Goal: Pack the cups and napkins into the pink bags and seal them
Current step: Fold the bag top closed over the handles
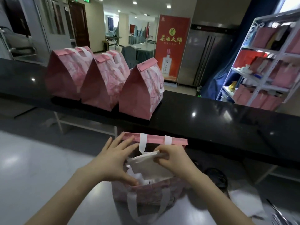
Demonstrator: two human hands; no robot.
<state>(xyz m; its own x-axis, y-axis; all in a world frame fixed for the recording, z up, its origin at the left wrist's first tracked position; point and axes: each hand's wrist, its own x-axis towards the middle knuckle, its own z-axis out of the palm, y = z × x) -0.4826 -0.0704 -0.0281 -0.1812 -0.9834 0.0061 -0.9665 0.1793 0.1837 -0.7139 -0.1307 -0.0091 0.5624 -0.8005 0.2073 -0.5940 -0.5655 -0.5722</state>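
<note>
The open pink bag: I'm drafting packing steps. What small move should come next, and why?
Probably lower the white napkin into the open pink bag: the right hand pinches its top edge above the mouth, the left hand rests on the rim, and the flap stands open.

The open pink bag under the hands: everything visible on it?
The open pink bag looks like patterned paper and stands upright on the pale table, mouth open. Its plain pink far flap stands up, crossed by white strap handles; another white handle loops down the near side. The left hand rests across the mouth, thumb at the near rim; the right hand pinches a white napkin over the opening.
</note>
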